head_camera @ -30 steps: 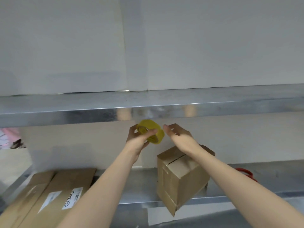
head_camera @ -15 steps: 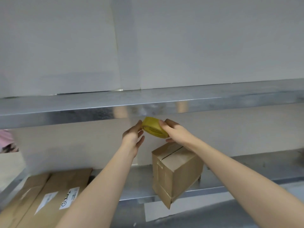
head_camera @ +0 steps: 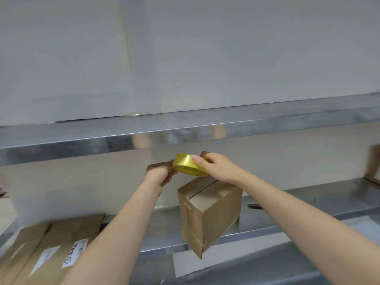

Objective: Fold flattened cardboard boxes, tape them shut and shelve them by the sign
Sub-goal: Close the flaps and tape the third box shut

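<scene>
A: Entry one, tape roll (head_camera: 190,166)?
B: Far rim covered by the right hand (head_camera: 216,167). The left hand (head_camera: 159,175) meets its edge with the fingertips out of sight, so a pinch cannot be told.
A: Entry two, box (head_camera: 207,210)?
B: Rear top corner hidden behind the right wrist.
A: Lower left?
B: Flattened boxes (head_camera: 51,243), cut off by the left and bottom edges. Label (head_camera: 76,254): print blurred, unreadable.
A: Right side?
B: Brown panel (head_camera: 373,163), cropped by the edge, possibly cardboard. Dark item (head_camera: 254,206) on the shelf (head_camera: 308,200): too small to identify.
</scene>
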Demonstrator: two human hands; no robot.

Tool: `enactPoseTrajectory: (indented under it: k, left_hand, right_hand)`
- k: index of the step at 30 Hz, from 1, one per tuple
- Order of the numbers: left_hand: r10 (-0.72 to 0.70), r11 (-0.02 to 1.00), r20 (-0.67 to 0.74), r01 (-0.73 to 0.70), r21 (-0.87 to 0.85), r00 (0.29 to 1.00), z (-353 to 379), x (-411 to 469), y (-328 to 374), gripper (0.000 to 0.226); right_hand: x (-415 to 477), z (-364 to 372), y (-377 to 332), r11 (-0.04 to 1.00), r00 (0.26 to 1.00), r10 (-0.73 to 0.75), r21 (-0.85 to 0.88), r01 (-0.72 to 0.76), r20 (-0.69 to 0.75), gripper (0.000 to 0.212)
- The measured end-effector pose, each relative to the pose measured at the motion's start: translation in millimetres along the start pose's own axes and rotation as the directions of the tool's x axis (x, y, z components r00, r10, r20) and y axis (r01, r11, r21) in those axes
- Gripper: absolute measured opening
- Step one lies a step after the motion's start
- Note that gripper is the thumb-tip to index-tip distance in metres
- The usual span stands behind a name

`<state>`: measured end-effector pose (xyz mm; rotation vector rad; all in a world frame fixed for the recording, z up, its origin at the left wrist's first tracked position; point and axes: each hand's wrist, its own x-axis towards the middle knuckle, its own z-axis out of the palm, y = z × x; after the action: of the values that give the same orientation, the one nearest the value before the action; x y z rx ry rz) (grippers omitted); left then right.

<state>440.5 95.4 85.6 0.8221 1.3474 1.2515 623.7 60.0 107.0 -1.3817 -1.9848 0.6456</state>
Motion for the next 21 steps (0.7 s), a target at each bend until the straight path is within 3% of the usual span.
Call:
enactPoseTrajectory:
  k: [3,9,15,18,21]
  left_hand:
    - [0.079,0.993,-0.088,-0.071,0.098,0.993,11,-3,-5,0.011]
    - [0.213,0.964,-0.174,-0.178,0.196,0.961,2,6,-9,0.017]
    - [0.199,0.944,-0.071,-0.172,0.283,0.977,-5,6,-11,0.025]
    - [0.117,0.957,-0.041,-0.101,0.273,0.992,-4,11,-8,0.025]
    - [0.121,0.951,-0.049,-0.101,0.292,0.992,-15,19,-5,0.026]
  right_hand:
    - [1,1,-8,0.997,0.997,-0.026,-0.076,0.021,-0.067,0.053]
    - [-8,-14,-35,0.900,0.993,0.000,-0.433,-0.050,-0.114,0.067]
    - [-29,-18,-55,0.905,0.987,0.155,-0.407,-0.124,0.045,0.048]
    - [-37,-19,-69,0.890,0.979,0.181,-0.439,-0.122,0.095,0.047]
    - [-44,-17,-71,0.848,0.956,0.264,-0.503,-0.167,0.128,0.048]
